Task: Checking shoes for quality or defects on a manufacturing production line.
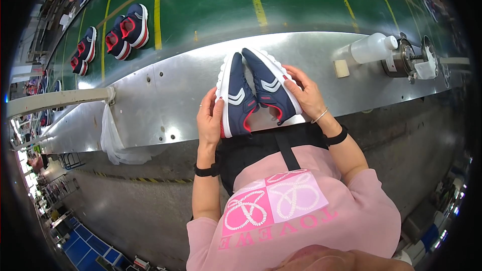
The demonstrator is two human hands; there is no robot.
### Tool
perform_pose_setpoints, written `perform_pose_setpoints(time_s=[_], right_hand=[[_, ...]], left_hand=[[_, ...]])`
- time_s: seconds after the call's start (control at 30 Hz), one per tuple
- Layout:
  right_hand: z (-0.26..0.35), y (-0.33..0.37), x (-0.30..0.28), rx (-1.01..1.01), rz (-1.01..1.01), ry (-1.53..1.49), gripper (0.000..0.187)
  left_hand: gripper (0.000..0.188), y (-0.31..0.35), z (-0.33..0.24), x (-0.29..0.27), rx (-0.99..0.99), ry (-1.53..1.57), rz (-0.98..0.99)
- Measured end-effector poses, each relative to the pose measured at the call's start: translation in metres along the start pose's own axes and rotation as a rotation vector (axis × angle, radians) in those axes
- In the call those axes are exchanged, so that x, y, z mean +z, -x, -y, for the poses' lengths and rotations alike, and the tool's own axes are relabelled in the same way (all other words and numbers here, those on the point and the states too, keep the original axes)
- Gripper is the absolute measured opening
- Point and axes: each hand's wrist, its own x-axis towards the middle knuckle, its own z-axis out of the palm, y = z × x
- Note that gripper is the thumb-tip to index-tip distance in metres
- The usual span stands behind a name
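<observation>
Pinching a navy, white-soled, red-lined sports shoe (236, 101) and its matching mate (267, 84) by their outer sides, left hand (208, 119) and right hand (308, 94) hold both at the shiny metal ledge's (183, 93) near edge, where a loosened finger could send one floorward.

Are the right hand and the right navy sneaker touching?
Touching: the head view shows the right hand gripping the right navy sneaker, thumb over its side.

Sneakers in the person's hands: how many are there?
2: a navy sneaker in the left hand and a second navy sneaker beside it, in the right hand.
</observation>
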Motion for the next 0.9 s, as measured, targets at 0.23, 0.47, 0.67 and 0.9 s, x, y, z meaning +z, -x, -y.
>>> perform_pose_setpoints(time_s=[0.23,0.47,0.67,0.9], right_hand=[[0.005,-0.004,-0.008,0.099,0.068,-0.150,0.046],[0.016,-0.003,-0.001,0.470,0.168,-0.981,0.045],[0.018,0.001,0.023,0.416,0.172,-1.007,0.051],[0.027,-0.005,0.018,0.451,0.215,-0.999,0.048]], left_hand=[[0.053,-0.008,-0.021,-0.009,-0.183,0.134,0.236],[0.052,-0.007,-0.038,0.008,-0.447,0.689,0.158],[0.059,-0.010,-0.039,0.031,-0.493,0.964,0.156],[0.054,-0.012,-0.049,0.034,-0.521,1.025,0.161]])
